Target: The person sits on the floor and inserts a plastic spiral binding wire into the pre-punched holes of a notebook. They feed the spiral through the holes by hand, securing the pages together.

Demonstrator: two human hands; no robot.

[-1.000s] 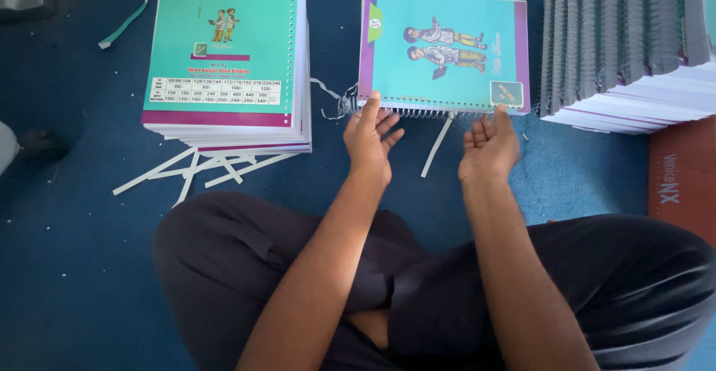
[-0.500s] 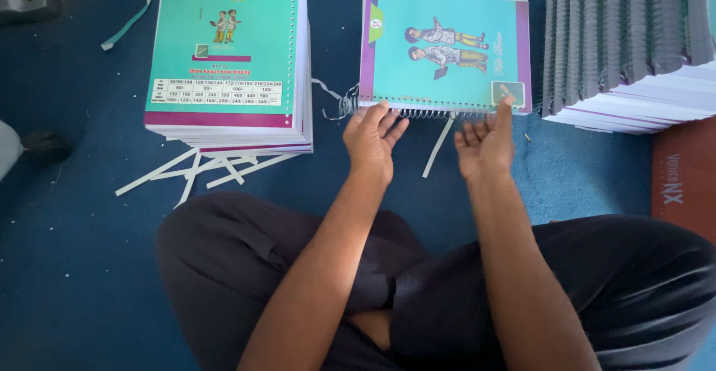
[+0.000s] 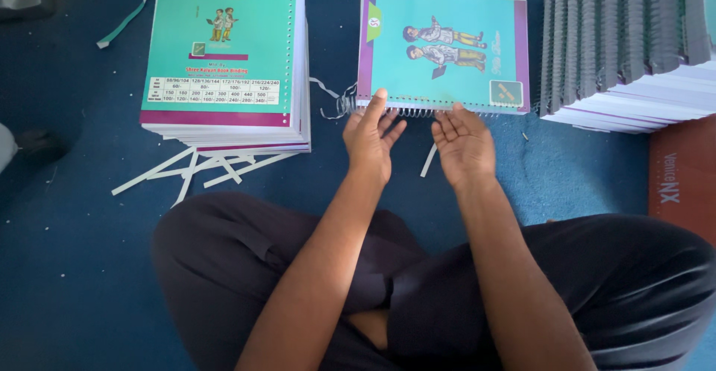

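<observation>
Far left at about 10 o'clock there's a loose strip of teal paper [image 3: 125, 11] curling on the blue carpet floor [image 3: 67, 266]. Next to it sits a tall stack of notebooks [image 3: 224, 50] with glossy teal-green covers and a purple band along the near edge, holes punched down one side. Under its near edge, a scatter of thin white paper strips [image 3: 195, 170] fans out flat on the carpet.

Moving toward 12 o'clock: a spiral-bound notebook [image 3: 445, 46] with a smooth light-blue cover and purple border, lying flat on a few more of the same. A silver wire coil [image 3: 350, 102] runs along its near edge, with a loose kinked end sticking out at the left corner.

The left hand [image 3: 371, 136] has its fingers [image 3: 375, 106] loosely spread, tips touching the coil edge near that corner, not clamped on anything. The right hand [image 3: 464, 143] is just beside it, palm turned inward, fingers relaxed and open, right at the notebook's near edge, gripping nothing. One white strip [image 3: 428, 161] lies between the hands.

At 2 o'clock, a row of bound notebooks [image 3: 626, 39] leans over, grey coils up, white page edges showing.
</observation>
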